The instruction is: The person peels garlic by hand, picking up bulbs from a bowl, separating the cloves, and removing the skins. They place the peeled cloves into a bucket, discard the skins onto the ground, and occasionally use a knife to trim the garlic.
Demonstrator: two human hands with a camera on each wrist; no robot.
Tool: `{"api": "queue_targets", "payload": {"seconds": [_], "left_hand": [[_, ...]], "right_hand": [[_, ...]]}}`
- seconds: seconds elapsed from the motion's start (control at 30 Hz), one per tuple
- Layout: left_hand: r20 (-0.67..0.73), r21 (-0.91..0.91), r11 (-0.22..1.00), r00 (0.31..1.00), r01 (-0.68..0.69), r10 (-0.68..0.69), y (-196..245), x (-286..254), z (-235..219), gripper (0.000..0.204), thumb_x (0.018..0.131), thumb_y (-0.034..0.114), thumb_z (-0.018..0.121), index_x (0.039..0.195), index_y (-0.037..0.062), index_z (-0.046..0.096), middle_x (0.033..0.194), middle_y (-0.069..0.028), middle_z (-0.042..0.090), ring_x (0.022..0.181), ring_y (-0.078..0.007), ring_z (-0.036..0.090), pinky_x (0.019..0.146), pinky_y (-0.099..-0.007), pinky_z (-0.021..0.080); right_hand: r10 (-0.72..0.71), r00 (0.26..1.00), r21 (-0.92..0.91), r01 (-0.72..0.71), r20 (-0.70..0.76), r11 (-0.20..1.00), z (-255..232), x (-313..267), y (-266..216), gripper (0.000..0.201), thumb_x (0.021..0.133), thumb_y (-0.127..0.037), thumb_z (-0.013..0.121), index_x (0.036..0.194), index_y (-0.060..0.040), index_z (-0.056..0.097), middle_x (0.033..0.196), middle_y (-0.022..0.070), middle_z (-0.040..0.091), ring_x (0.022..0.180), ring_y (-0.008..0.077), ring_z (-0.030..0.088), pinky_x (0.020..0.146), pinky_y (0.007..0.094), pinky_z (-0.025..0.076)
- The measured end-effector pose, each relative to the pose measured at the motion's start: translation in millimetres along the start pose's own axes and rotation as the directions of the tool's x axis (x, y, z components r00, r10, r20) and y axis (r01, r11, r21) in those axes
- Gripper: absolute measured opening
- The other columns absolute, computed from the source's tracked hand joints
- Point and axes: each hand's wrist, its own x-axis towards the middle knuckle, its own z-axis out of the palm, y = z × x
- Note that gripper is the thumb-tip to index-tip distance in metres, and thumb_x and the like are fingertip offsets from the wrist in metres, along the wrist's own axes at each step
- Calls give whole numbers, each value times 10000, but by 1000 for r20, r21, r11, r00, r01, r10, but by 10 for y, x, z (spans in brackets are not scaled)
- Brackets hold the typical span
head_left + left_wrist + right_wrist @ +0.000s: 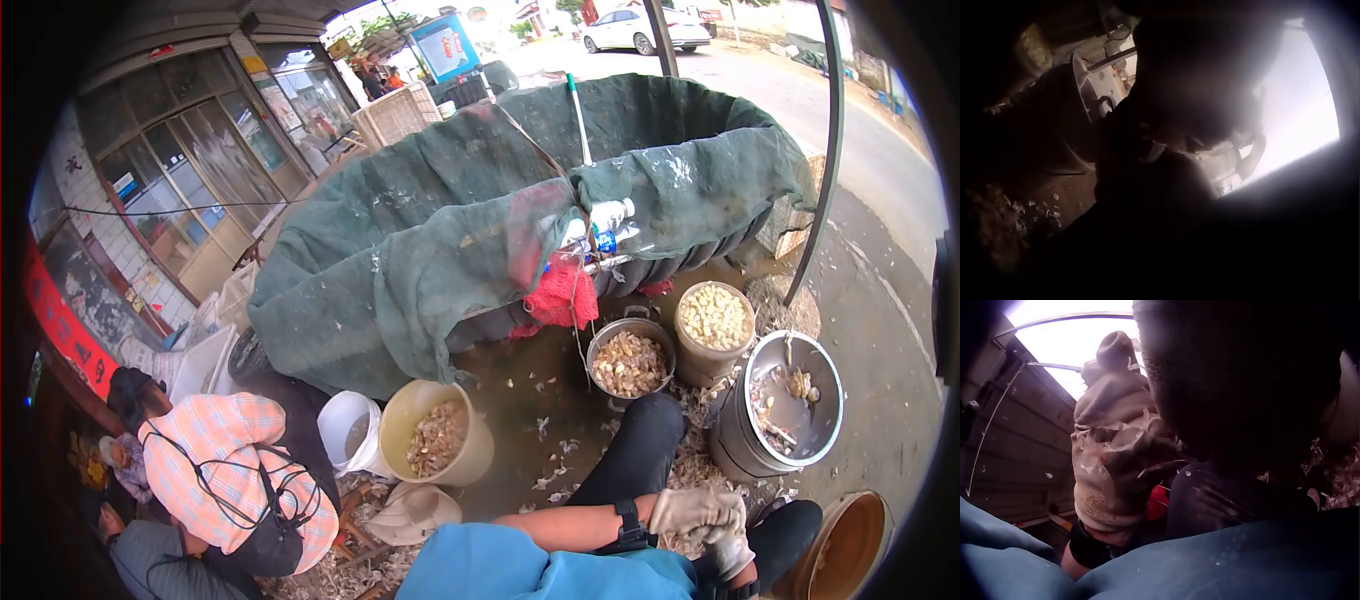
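Note:
In the head view both my hands wear pale, stained work gloves and meet above my dark trousers. My left hand [684, 510] reaches across to my right hand [734, 545], and the gloves overlap. The right wrist view shows the left glove [1113, 450] from close by, wrinkled and dirty, with pale scraps clinging to it. A large dark shape covers much of that view. The left wrist view is mostly black. I cannot tell whether anything lies between the gloves. Nearest the hands stands a metal basin [812, 400] on a bucket, holding several small pieces.
A tub of pale pieces [715, 318], a pot of shell-like scraps [630, 362] and a cream bucket [470, 440] stand ahead. A brown bucket [850, 545] is at right. Behind lies a big green-draped tub [400, 270]. A person in a checked shirt [215, 450] sits left.

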Motion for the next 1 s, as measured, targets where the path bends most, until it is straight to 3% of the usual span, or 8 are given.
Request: {"api": "queue_targets", "payload": {"seconds": [0.07,0.13,0.17,0.2,0.27,0.3,0.37,1.0], "left_hand": [[203,206,914,929,-349,309,39,100,240,394,1008,428,486,1041,48,585,985,-24,582,931,-146,541,822,-290,438],[36,274,940,979,-205,203,129,94,130,401,1021,425,452,1036,44,576,909,-30,568,873,-146,560,783,-293,458],[-7,-69,997,1000,25,-26,146,57,77,394,1025,427,447,1051,55,576,860,-14,579,801,-109,571,711,-256,471],[-76,513,812,928,-277,365,8,79,-64,364,1025,395,465,1090,56,581,821,13,589,739,-72,567,645,-209,459],[-235,-158,987,970,30,-67,140,-4,-93,315,1026,300,468,1126,41,616,775,14,587,643,-56,537,556,-174,418],[-308,55,995,949,84,-63,109,1,-176,325,1037,277,450,1119,23,634,751,12,570,611,-47,501,535,-175,403],[-286,-227,966,939,128,-192,114,-13,-184,339,1053,252,414,1120,7,638,721,22,541,576,-44,450,517,-181,379],[-254,-1,990,958,138,-133,59,-1,-105,348,1006,329,525,1132,16,607,790,42,523,643,-31,456,561,-160,352]], "right_hand": [[125,991,123,-129,42,984,88,53,59,240,964,-294,571,1029,-69,624,857,7,622,697,114,546,620,258,431],[330,942,222,-337,66,915,75,-240,104,217,956,-279,567,1022,-81,624,903,24,621,818,155,595,742,294,498],[-18,1000,33,18,14,999,138,-291,406,299,996,-265,548,1216,-63,559,920,-7,587,802,117,550,691,269,485],[351,935,533,-326,59,781,16,-122,-37,354,1001,-330,557,1223,-55,567,906,-19,585,749,102,524,622,296,475],[477,863,581,-476,166,660,-284,-122,-351,375,1010,-333,515,1188,-18,611,899,36,627,719,111,550,652,281,478],[222,975,170,-219,5,961,-287,-135,-241,389,1013,-364,518,1190,-29,604,852,-1,588,660,84,495,595,257,442],[491,859,508,-489,143,709,-464,-59,-565,408,1005,-399,533,1179,-37,602,820,-28,553,654,67,456,600,232,424],[431,897,240,-441,97,865,-551,37,-863,305,1002,-238,454,1179,-30,588,1068,201,620,1016,375,610,897,400,478]]}}
